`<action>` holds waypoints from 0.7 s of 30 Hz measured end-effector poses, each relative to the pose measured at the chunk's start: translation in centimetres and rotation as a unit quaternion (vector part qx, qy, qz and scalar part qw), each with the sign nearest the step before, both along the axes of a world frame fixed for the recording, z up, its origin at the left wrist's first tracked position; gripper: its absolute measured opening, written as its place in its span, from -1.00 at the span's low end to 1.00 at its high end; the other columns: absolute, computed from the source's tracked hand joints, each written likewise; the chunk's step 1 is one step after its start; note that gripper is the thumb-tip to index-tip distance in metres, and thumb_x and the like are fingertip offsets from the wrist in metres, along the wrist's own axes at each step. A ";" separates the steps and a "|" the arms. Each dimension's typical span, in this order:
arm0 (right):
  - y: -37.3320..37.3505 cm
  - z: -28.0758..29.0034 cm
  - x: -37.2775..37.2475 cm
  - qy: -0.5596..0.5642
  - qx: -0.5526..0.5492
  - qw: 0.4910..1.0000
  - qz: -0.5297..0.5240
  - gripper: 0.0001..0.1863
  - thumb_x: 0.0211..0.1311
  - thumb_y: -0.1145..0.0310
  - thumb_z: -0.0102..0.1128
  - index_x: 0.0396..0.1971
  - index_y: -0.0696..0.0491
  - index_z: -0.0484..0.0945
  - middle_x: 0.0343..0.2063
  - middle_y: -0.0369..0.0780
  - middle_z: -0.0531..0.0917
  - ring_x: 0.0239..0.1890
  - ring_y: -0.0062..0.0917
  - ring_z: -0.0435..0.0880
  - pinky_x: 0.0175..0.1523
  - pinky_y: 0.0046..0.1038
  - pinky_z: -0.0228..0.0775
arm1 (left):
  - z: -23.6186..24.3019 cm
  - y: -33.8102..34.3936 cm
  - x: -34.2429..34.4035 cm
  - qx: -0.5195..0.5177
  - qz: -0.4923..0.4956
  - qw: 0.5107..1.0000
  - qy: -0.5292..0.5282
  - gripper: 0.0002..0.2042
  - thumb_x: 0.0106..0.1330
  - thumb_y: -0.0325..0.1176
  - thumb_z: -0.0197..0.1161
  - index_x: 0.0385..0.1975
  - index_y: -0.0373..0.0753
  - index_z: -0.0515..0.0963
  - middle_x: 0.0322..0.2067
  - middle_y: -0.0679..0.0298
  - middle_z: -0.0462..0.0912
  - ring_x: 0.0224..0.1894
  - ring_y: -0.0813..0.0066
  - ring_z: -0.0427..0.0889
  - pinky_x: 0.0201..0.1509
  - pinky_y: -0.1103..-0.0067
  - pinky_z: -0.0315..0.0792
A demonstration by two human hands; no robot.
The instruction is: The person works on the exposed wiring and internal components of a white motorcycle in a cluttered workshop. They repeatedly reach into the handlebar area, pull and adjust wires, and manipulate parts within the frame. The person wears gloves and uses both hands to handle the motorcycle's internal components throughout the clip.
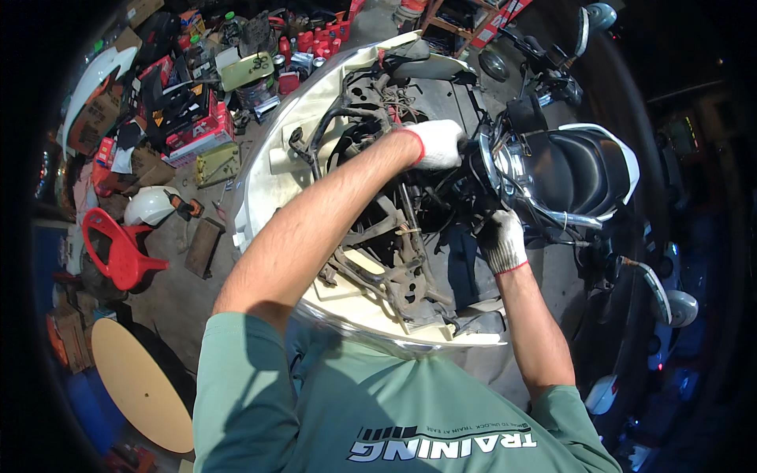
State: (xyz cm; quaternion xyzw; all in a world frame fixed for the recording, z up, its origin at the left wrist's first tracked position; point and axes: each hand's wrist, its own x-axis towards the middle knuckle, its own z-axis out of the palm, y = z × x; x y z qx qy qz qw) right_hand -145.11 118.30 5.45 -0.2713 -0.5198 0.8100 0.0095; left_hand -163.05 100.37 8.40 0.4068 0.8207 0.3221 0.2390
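My left hand [438,144], in a white knit glove, reaches over a dark metal frame [406,221] inside a cream body panel [276,158], fingers curled down at dark parts beside the chrome handlebar area [497,165] of a partly dismantled scooter. My right hand [503,242], gloved and smudged dark, is lower and further right, fingers curled among black parts under a chrome tube [566,218]; what either hand holds is hidden. A black padded seat [574,169] lies to the right, and tangled wires [396,98] show above my left hand.
At the left are piled boxes [189,126], red bottles [315,39], a red plastic chair [118,260], a white helmet-like shell [150,206] and a round beige board [140,382]. A wooden shelf [465,24] stands behind; mirrors [680,307] stick out at the right.
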 end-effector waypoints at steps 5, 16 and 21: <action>2.7 -2.1 0.0 0.019 0.056 0.997 0.049 -0.64 0.35 0.54 -0.08 0.05 0.24 0.58 -0.08 -0.10 0.71 -0.11 -0.36 0.70 -0.06 -0.37 0.55 | -0.2 3.3 -4.5 -0.082 -0.057 0.987 0.126 -0.69 0.22 -0.29 0.17 -0.15 -0.31 0.71 -0.24 -0.01 0.76 -0.26 0.06 0.74 -0.16 0.30 0.56; -1.7 1.1 -0.7 -0.076 -0.029 0.990 -0.111 -0.90 0.30 0.50 0.20 -0.23 -0.01 0.55 -0.45 -0.33 0.57 -0.49 -0.55 0.54 -0.35 -0.41 0.39 | -3.9 5.2 -5.3 -0.002 -0.041 0.999 -0.014 -0.63 0.28 -0.22 0.05 -0.11 -0.30 0.69 -0.16 -0.01 0.74 -0.21 0.09 0.71 -0.11 0.31 0.51; -1.4 0.3 -0.6 -0.048 0.017 0.991 -0.123 -0.83 0.32 0.49 0.18 -0.12 -0.02 0.57 -0.41 -0.34 0.58 -0.48 -0.57 0.54 -0.34 -0.44 0.39 | -5.1 6.7 -5.0 0.018 -0.033 0.998 -0.043 -0.64 0.27 -0.28 0.03 -0.09 -0.30 0.67 -0.16 -0.04 0.73 -0.19 0.07 0.71 -0.11 0.32 0.51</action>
